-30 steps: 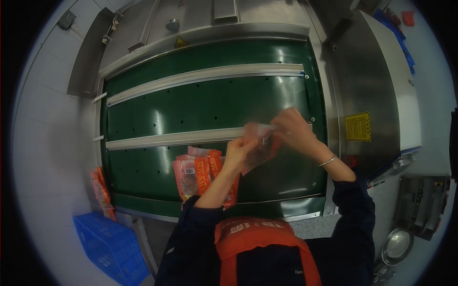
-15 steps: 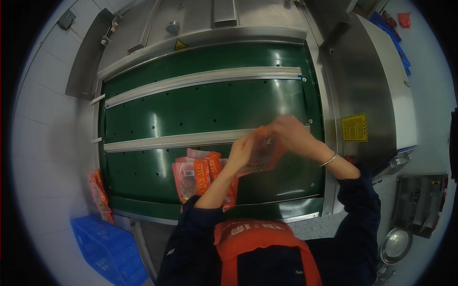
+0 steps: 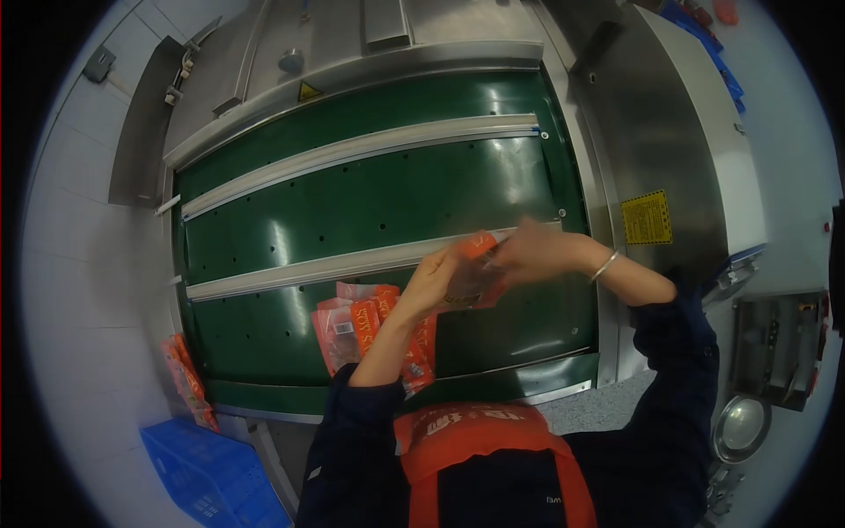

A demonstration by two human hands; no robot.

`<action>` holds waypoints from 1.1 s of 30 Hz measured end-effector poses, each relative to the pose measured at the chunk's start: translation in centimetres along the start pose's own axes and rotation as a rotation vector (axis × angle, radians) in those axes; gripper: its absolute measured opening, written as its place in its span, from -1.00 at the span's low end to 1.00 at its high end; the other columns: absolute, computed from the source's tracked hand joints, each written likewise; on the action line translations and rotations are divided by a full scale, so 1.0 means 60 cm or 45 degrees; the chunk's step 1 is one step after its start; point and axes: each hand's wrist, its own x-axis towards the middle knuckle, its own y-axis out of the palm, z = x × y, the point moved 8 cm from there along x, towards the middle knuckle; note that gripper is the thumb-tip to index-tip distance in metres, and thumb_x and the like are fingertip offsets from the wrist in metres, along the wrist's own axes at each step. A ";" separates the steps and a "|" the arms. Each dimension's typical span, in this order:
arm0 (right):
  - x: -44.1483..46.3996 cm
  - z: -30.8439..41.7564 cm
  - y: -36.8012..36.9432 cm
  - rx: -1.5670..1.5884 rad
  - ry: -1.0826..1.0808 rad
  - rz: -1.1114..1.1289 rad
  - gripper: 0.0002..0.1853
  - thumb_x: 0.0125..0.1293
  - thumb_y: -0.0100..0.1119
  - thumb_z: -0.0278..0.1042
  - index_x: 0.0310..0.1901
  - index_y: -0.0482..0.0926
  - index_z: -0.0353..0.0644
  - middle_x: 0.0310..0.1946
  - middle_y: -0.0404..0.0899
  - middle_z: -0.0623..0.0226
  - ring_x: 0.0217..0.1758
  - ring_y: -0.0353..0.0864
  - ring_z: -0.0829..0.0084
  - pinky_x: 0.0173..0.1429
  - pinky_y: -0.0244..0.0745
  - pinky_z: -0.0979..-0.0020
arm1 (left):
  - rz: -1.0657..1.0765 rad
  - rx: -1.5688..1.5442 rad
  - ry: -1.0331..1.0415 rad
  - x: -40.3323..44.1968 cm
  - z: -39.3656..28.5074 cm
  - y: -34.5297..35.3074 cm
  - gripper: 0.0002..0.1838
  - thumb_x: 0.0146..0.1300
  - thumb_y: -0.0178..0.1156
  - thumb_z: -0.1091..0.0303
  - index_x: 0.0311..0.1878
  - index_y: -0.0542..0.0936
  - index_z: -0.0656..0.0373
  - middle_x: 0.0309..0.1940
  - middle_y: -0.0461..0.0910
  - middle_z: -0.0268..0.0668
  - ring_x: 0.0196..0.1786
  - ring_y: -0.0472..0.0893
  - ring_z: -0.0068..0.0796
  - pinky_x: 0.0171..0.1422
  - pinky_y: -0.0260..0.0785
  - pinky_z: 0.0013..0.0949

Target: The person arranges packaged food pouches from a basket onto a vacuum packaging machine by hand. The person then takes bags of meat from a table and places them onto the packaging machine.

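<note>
My left hand (image 3: 429,283) is closed on the side of a red-and-clear plastic pouch (image 3: 473,282), held over the front part of the green machine bed (image 3: 330,233). My right hand (image 3: 539,251) is at the pouch's upper right, smeared by motion, so its fingers cannot be made out. Dark contents show through the clear part of the pouch. Beneath my left forearm lies a pile of similar pouches (image 3: 345,330) with red labels lettered "SOY SAU", partly hidden by the arm.
Two pale sealing bars (image 3: 352,264) cross the bed. More red pouches (image 3: 187,378) stand off its left edge, above a blue crate (image 3: 216,475). A steel housing (image 3: 651,132) with a yellow label borders the right side. Beyond it are a grey tray (image 3: 775,348) and a round metal bowl (image 3: 741,429).
The camera view has shifted slightly. My right hand has moved a little lower against the held pouch, and the pouch has turned between my hands. The pile lies as before.
</note>
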 end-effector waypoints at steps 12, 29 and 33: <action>0.003 -0.045 0.015 0.275 -0.021 0.211 -0.56 -0.01 0.20 -0.02 -0.21 0.55 -0.22 -0.30 0.58 0.16 -0.24 0.58 0.24 -0.19 0.45 0.31 | 0.099 -0.399 -0.183 0.031 0.029 0.010 -0.66 0.37 -0.16 0.22 0.03 0.42 0.25 -0.08 0.50 -0.26 -0.06 0.51 -0.48 0.09 0.35 -0.38; -0.119 -0.174 -0.115 1.002 0.153 -1.225 -0.61 0.17 0.14 -0.31 0.00 0.36 -0.25 -0.19 0.55 0.20 -0.12 0.54 0.41 -0.02 0.44 0.42 | 0.033 -0.741 -0.265 0.125 0.072 -0.030 -0.61 0.37 -0.16 0.17 0.13 0.34 0.22 0.04 0.43 -0.25 0.05 0.44 -0.40 0.15 0.31 -0.28; -0.072 -0.250 0.047 1.331 0.330 -1.246 -0.68 0.18 0.12 -0.39 -0.03 0.40 -0.23 -0.24 0.55 0.30 -0.20 0.55 0.49 -0.05 0.44 0.47 | -0.116 -0.935 -0.245 0.173 0.098 -0.055 -0.61 0.36 -0.14 0.18 0.14 0.32 0.21 0.06 0.41 -0.25 0.08 0.42 -0.40 0.13 0.34 -0.26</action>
